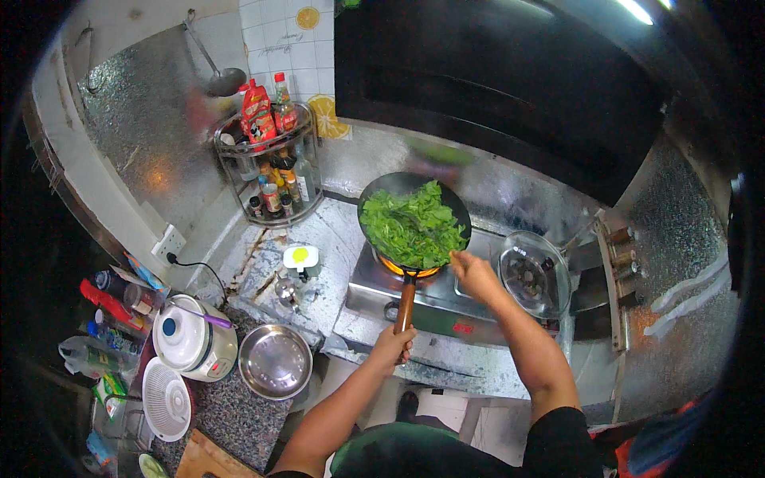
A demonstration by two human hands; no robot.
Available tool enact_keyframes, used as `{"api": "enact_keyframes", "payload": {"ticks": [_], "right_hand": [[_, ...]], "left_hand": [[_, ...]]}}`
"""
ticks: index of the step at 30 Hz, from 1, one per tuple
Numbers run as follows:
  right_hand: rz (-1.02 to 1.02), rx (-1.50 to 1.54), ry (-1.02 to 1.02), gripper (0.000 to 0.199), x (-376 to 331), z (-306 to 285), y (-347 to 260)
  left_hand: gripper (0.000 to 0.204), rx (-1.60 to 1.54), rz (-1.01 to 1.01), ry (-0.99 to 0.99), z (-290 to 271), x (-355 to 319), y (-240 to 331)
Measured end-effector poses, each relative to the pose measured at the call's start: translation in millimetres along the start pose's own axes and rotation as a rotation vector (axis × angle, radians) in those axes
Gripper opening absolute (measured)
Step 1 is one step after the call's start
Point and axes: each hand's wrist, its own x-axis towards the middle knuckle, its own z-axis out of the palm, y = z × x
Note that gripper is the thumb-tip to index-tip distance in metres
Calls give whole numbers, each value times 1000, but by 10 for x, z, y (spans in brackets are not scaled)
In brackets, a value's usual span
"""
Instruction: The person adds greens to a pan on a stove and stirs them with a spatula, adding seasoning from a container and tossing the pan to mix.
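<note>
Leafy greens (414, 227) fill the wok (392, 183) over flame (390, 265), seemingly barely wilted, with cooking left; the left hand (390, 347) grips its handle (407, 305); whether the curled right hand (472, 273) holds anything is unclear.

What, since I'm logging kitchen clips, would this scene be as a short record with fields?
Pan: dark, on the stove, orange glow beneath
Contents: leafy greens
Left hand: grip closed around the brown handle
Right hand: fingers curled near the pan's lower right rim; anything held is unclear
Right of pan: clear round lid
Left, nearer the person: steel bowl, rice cooker
Left, farther back: rack with bottles
</note>
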Motion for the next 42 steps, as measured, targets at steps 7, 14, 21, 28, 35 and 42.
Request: {"api": "enact_keyframes", "payload": {"ticks": [7,14,21,28,35,42], "right_hand": [[-53,-526,-194,40,-564,-343,-100],[-74,-380,-118,38,-264,-25,-45],[98,-144,29,30,2,-338,-12],[-2,-106,-92,33,-498,-667,-278],[521,429,-132,30,-24,-934,269],[670,643,-484,22,1207,-736,669]], "left_hand": [[19,9,2,5,12,-70,75],[21,-11,1,-29,-27,-26,39],[22,31,-16,3,15,-57,82],[21,3,-40,22,-28,-71,100],[22,3,-29,10,-20,-5,21],[26,33,-3,-5,-71,-85,120]]}}
